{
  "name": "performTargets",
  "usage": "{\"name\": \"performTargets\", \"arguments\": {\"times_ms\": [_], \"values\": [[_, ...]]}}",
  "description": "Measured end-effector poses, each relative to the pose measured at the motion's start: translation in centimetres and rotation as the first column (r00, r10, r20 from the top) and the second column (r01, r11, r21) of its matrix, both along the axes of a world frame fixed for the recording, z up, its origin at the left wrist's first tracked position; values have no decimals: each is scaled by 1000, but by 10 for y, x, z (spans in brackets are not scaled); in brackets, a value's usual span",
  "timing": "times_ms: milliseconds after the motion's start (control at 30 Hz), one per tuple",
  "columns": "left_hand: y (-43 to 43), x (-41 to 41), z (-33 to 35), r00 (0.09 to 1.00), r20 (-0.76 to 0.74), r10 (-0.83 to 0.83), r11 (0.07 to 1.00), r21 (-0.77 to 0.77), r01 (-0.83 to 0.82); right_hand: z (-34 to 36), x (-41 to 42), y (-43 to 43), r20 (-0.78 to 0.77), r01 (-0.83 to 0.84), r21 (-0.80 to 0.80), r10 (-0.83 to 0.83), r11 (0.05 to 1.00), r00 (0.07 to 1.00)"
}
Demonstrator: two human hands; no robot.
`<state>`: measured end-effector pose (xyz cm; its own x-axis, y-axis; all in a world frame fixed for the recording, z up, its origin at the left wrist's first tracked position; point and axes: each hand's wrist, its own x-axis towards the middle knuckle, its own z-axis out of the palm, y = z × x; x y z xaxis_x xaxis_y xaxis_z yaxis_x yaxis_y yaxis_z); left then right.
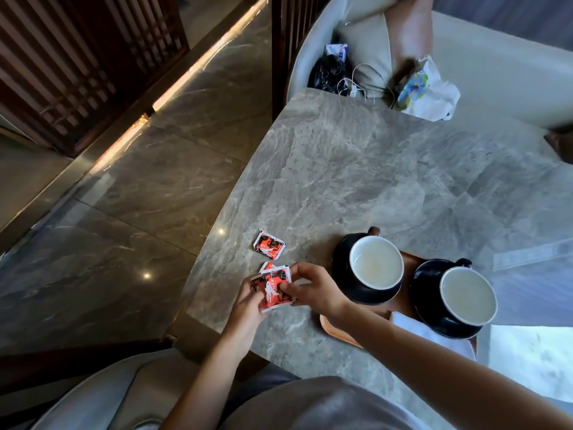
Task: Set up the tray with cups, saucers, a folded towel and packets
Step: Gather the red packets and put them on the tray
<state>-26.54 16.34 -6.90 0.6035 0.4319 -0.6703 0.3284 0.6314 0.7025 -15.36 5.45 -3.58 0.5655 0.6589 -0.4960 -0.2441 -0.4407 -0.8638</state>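
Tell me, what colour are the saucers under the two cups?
The saucers are glossy black, seen best in the head view.

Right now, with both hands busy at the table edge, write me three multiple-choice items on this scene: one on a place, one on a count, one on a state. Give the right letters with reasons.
1. Where does the loose packet lie?
A. on the bare table, left of the tray
B. inside a cup
C. on the floor

2. How many cups stand on saucers on the tray?
A. one
B. two
C. four

3. What are the hands doing?
A. resting flat on the table
B. lifting a cup
C. holding red packets together

Answers:
1 A: it sits alone on the stone top, beyond the hands.
2 B: the near cup and the far cup, each on a dark saucer.
3 C: the left hand and right hand both pinch the packets in their fingers.
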Motion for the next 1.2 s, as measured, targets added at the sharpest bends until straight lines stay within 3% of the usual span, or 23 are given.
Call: {"name": "performTargets", "arguments": {"times_ms": [233,400,500,633,767,933,1200], "values": [[2,6,7,992,-40,117,935,-331,-123,-4,-6,12,228,-51,-115,77,992,971],[-1,-17,14,995,96,33,983,-181,-16,-8,-12,14,401,-168,-225,248,960,882],[-6,-14,16,996,39,81,984,-164,-74,-10,-12,15,423,-197,-253,292,947,858],[-3,-10,16,991,45,128,975,-190,-117,-10,-9,18,367,-244,-280,339,928,866],[-3,-9,13,993,1,117,988,-100,-117,-9,-8,19,369,-294,-332,410,896,834],[-3,-4,14,993,14,115,993,-8,-115,-7,-11,22,285,-304,-320,397,897,873],[4,-4,12,973,-7,232,970,-72,-232,-9,-13,36,143,-361,-339,427,869,893]]}}
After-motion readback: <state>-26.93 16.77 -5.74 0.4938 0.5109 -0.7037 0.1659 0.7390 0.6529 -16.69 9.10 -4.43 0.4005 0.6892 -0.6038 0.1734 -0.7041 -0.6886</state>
